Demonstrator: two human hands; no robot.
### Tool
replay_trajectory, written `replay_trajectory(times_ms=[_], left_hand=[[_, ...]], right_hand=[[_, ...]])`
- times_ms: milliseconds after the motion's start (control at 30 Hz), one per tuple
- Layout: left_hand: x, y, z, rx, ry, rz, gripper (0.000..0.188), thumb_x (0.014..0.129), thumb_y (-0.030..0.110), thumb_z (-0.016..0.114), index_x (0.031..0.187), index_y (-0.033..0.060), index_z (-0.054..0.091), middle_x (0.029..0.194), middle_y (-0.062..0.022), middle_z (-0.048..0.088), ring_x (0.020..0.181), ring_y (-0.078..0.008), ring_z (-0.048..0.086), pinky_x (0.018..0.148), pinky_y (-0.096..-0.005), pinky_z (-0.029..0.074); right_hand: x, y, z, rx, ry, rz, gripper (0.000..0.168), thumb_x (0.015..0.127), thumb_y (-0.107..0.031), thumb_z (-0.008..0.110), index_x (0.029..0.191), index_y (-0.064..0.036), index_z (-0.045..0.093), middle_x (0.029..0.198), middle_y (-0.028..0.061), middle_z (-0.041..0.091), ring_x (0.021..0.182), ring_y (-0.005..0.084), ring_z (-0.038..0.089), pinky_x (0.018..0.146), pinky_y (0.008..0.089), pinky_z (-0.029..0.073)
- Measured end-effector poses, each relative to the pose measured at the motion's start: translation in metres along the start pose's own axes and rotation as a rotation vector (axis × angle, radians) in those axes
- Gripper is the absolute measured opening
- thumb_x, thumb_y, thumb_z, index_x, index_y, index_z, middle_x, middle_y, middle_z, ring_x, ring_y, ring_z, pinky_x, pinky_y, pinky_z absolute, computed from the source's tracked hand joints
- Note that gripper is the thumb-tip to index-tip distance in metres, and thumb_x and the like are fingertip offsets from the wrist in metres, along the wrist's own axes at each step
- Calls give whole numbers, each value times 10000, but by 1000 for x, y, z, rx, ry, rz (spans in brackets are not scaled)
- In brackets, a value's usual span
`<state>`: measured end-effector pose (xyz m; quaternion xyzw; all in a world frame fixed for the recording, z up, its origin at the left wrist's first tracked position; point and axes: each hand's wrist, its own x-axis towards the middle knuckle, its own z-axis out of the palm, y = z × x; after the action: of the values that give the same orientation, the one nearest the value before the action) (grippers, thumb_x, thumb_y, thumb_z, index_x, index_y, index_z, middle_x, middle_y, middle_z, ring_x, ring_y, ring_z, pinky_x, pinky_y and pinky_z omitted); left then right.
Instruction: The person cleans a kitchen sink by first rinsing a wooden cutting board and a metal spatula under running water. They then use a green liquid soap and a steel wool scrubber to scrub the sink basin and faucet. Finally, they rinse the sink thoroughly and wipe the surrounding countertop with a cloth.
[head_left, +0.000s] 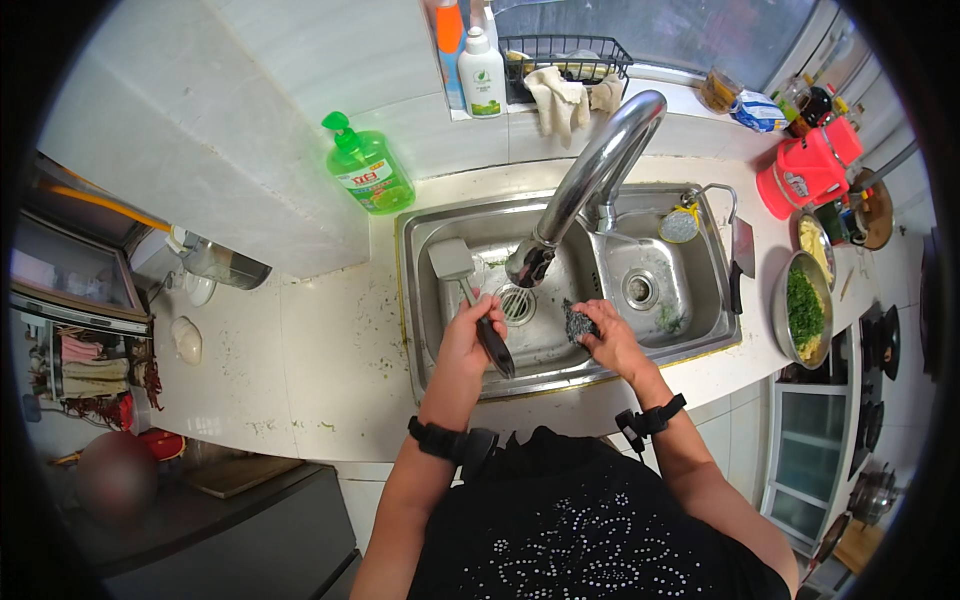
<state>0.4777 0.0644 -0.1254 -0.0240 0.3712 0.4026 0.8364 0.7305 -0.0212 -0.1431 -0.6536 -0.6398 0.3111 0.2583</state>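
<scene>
My left hand grips a metal spatula by its dark handle, with the flat blade pointing away from me over the large basin of the steel double sink. Bunched in the fingers of my right hand is a dark grey scouring pad, held over the right part of the same basin. Between and beyond my hands, water runs from the chrome faucet toward the drain. Green scraps lie in both basins.
A green soap pump bottle stands behind the sink's left corner. Right of the sink lie a cleaver and a metal bowl of chopped greens, near a red container. A wire basket with cloths sits on the sill. Green bits dot the left counter.
</scene>
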Motion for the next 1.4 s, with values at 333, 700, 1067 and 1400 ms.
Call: replay_trajectory(times_ms=[333,700,1067,1400], left_hand=[[8,-8,3,-2,-19,-20,234,888,30,601,1028,134,444,855,-37,542,645,-111,529,508,-248,439],[-33,-4,23,213,-28,-9,263,904,89,614,1094,128,436,824,-19,494,613,-97,474,474,-241,375],[-27,-6,4,63,-56,-162,178,944,190,586,1083,105,512,860,-33,520,628,-97,472,475,-236,373],[27,11,16,-25,27,-68,129,936,95,524,949,-30,499,829,-80,505,676,-149,515,573,-278,480]], right_hand=[[32,-90,-52,103,141,-66,358,740,-195,614,1062,-99,491,935,160,602,865,396,588,733,406,460],[99,-100,-65,333,-223,-324,550,714,-294,778,1206,-115,609,994,109,680,914,228,638,859,336,477],[108,-118,-56,221,-90,-283,415,687,-132,764,1064,-72,601,639,-19,381,597,128,397,560,292,388],[49,-14,-12,367,-82,-39,423,716,-149,821,1078,-58,622,828,7,513,766,127,517,688,258,461]])
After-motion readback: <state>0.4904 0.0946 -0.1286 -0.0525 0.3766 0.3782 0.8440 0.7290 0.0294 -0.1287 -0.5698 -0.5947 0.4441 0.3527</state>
